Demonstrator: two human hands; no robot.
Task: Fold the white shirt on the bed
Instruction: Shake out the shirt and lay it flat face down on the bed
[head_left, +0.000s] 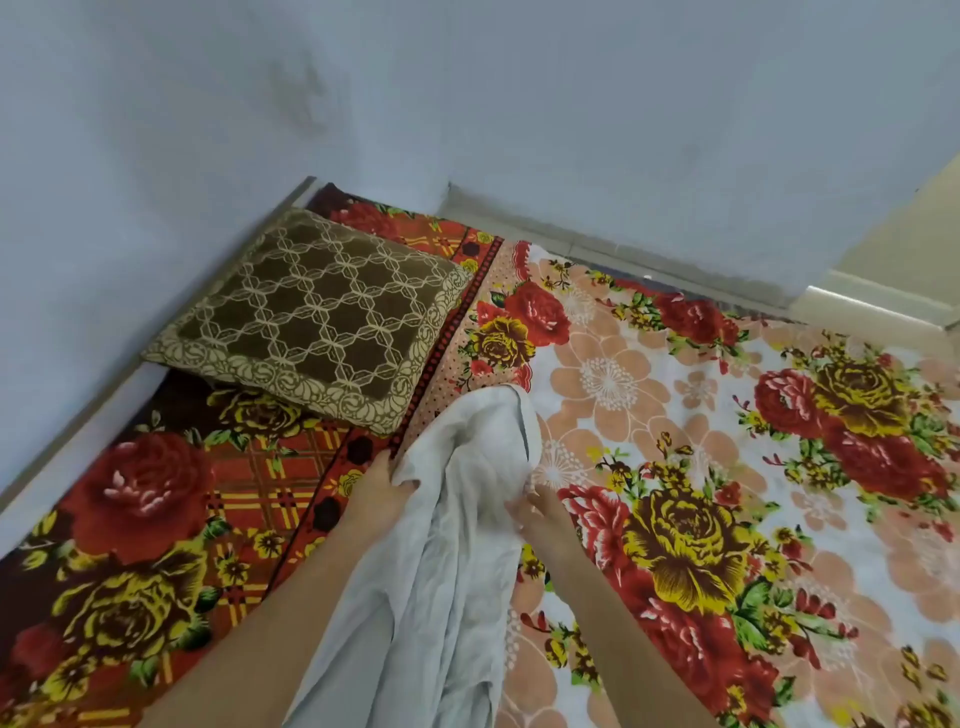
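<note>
The white shirt (457, 519) hangs bunched and crumpled above the bed (727, 467), draping down toward the bottom of the view. My left hand (384, 488) grips its upper left edge with the fingers closed on the cloth. On the shirt's right side, my right hand (540, 514) pinches the fabric a little lower down. The shirt's top folds over above both hands. Its lower part runs out of view between my forearms.
A brown patterned pillow (322, 317) lies at the bed's far left corner against the wall (156, 156). The bed is covered with floral blankets, dark red at the left (145, 519) and white with peach flowers at the right. A doorway edge (904, 260) shows at the right.
</note>
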